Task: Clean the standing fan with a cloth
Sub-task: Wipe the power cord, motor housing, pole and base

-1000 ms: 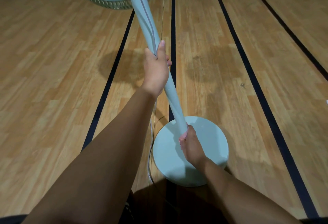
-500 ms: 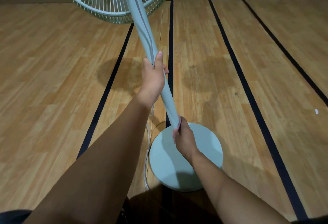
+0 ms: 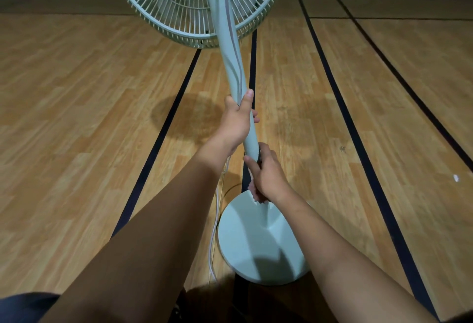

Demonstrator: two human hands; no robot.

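Note:
A pale green standing fan stands on a wooden floor, its pole point(image 3: 230, 49) rising from a round base point(image 3: 258, 248) to the wire grille point(image 3: 179, 3) at the top of the head view. My left hand point(image 3: 236, 122) grips the pole at mid height. Just below it, my right hand point(image 3: 267, 173) is wrapped round the pole with a pinkish cloth point(image 3: 256, 196) in its grip; only the cloth's edge shows under the palm.
A white power cord point(image 3: 213, 240) runs along the pole and down to the floor left of the base. Black lines cross the wooden floor point(image 3: 76, 118). A small white speck point(image 3: 455, 177) lies at the right.
My right hand has slid with the cloth up the pole from the base to just under my left hand. The view has tilted up, showing more of the grille.

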